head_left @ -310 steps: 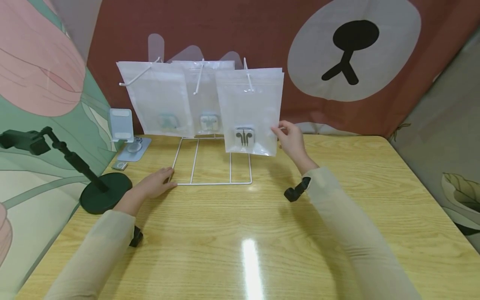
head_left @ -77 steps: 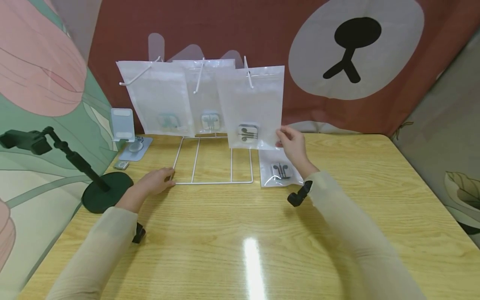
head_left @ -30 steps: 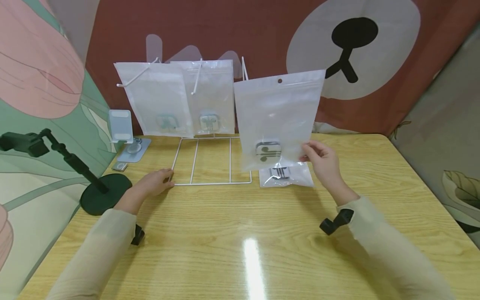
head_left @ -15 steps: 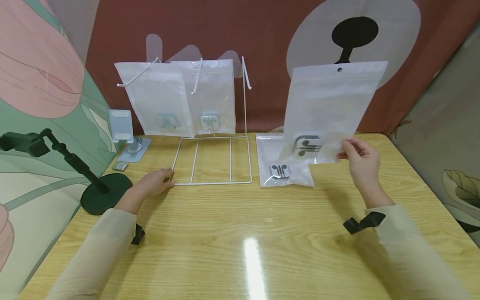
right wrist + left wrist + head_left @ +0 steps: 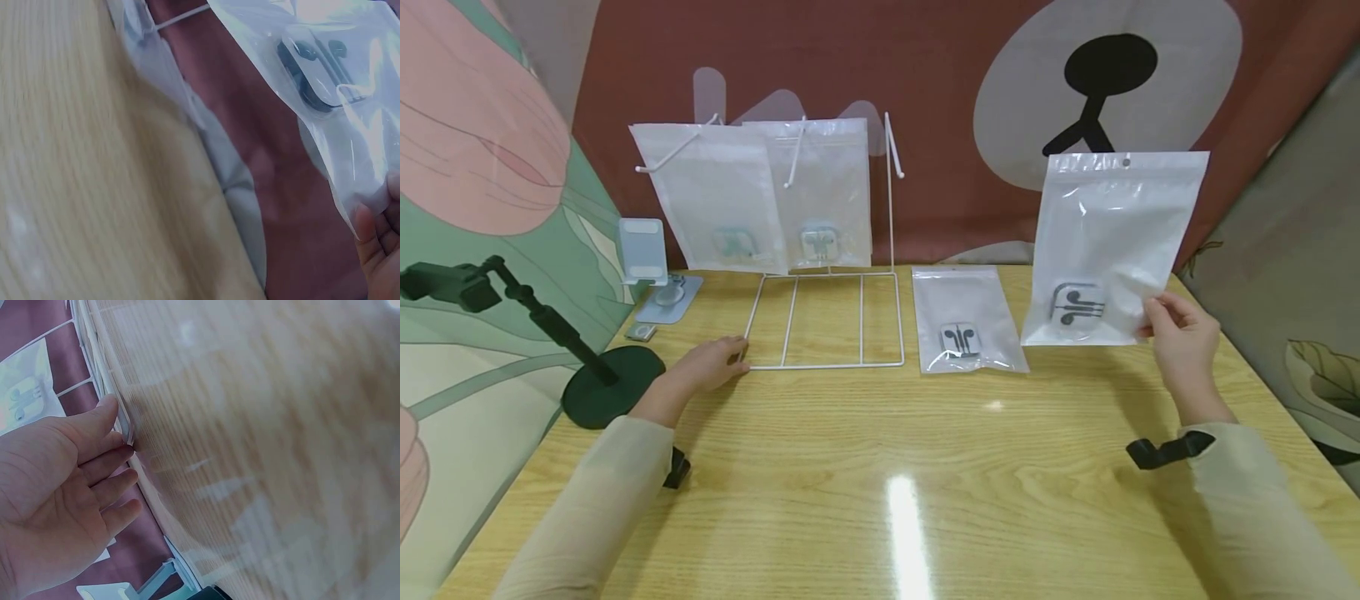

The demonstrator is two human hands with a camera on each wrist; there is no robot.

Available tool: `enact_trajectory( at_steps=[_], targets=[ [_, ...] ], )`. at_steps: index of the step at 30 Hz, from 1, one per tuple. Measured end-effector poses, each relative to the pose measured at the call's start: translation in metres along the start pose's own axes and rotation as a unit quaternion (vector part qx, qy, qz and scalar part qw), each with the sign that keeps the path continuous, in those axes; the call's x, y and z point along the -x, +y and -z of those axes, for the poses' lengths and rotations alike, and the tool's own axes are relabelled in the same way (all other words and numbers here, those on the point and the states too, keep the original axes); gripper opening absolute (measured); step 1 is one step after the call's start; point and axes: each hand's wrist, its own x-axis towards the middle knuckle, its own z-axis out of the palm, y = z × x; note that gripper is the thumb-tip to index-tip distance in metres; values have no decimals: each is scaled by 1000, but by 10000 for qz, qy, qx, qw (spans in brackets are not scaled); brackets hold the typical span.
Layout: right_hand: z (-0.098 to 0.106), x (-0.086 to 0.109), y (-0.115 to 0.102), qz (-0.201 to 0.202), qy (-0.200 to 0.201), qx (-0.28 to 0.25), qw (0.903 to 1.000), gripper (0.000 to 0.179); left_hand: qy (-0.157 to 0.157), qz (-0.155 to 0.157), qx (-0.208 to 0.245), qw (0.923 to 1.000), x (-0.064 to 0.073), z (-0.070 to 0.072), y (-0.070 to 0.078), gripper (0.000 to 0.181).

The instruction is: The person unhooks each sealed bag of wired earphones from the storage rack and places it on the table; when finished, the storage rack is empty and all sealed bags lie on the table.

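Note:
My right hand (image 5: pixel 1186 354) pinches the lower right edge of a white zip bag (image 5: pixel 1112 242) and holds it upright above the right side of the table. Cased earphones (image 5: pixel 1077 307) with dark outlines show near the bag's bottom. In the right wrist view, the thumb and fingers (image 5: pixel 369 234) grip the clear plastic. My left hand (image 5: pixel 707 367) holds the front left corner of a white wire display rack (image 5: pixel 827 367); in the left wrist view, thumb and forefinger lie about the wire (image 5: pixel 125 422). A second earphone bag (image 5: pixel 955 292) lies flat right of the rack.
White bags hang on the rack's left hook (image 5: pixel 673 150) and middle hook (image 5: pixel 796 154); its right hook (image 5: pixel 893 150) is bare. At left stand a blue-grey phone stand (image 5: pixel 643 250), a small square item (image 5: pixel 641 332) and a dark-based stand arm (image 5: pixel 613 383). A fabric backdrop (image 5: pixel 925 67) closes the back.
Since 10.3 s ago, one bag has come to lie on the table. My right hand has drawn another off the right hook and moved it rightward. The left hand stays at the rack.

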Motion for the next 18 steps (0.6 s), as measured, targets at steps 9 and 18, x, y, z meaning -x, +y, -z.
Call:
enact_trajectory(
  at_steps=[9,18],
  targets=[
    [30,-10,23,-396,-421,1265,9903,15,-89,100,-88,9999,-3,-2,1,50],
    [43,-21,41,-870,-1090,2032,9692,31,-53,83,-87,9999,-5,-3,-1,46]
  ],
)
